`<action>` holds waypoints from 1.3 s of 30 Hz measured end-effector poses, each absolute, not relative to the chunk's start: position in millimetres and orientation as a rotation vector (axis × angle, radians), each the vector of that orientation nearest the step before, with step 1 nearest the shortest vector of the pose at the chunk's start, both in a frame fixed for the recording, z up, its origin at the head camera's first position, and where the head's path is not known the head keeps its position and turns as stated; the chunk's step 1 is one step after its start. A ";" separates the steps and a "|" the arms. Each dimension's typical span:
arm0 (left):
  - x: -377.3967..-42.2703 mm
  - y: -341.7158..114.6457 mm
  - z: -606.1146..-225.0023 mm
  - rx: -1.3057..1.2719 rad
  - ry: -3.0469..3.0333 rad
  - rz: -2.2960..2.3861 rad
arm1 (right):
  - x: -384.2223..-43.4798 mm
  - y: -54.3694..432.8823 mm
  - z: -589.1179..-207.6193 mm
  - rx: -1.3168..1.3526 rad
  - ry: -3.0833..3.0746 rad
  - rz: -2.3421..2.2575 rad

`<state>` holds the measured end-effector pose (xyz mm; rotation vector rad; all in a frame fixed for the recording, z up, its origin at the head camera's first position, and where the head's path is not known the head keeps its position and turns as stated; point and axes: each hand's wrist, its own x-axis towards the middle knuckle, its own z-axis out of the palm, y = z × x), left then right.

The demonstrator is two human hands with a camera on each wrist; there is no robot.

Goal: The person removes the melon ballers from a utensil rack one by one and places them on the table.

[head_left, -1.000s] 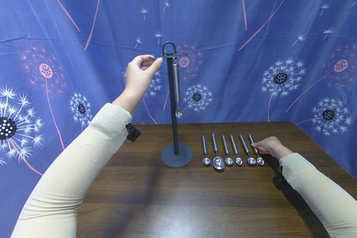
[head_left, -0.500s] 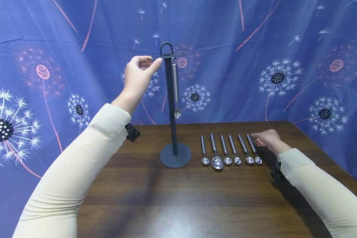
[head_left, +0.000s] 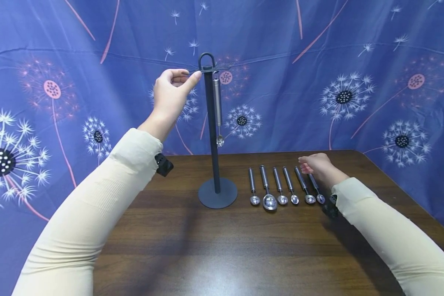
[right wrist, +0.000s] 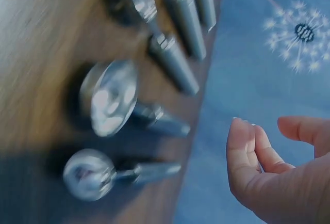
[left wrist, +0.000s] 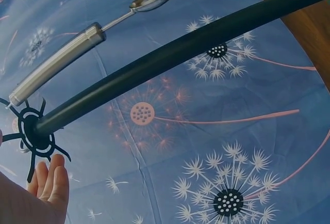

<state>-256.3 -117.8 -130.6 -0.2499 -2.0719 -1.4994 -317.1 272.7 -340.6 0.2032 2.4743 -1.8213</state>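
At the top of a dark metal utensil stand, my left hand pinches one of its thin hooks between thumb and fingers. A steel measuring spoon hangs bowl down from another hook; the left wrist view shows its thick handle by the hook ring. My right hand is over the handles at the right end of a row of several measuring spoons, partly covering the rightmost spoon. In the right wrist view, its thumb and fingers are apart with nothing between them.
The spoons lie side by side on the brown wooden table, handles toward the back; the largest spoon is second from the left. The stand's round base is left of the row. A blue dandelion-print cloth hangs behind.
My right hand has left the rightmost spoon's handle, rising and moving left over the handles. My left hand keeps its pinch on the stand's hook. The spoons lie as before.
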 end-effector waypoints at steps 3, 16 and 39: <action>-255.4 -117.2 -129.9 -0.245 -2.067 -1.493 | -318.2 259.1 -334.7 0.144 2.470 -1.811; -251.0 -113.3 -129.2 -0.186 -2.099 -1.423 | -320.7 202.6 -308.7 -0.055 2.374 -1.922; -252.0 -108.3 -130.6 -0.171 -2.106 -1.382 | -311.0 116.4 -232.6 -0.482 1.960 -2.363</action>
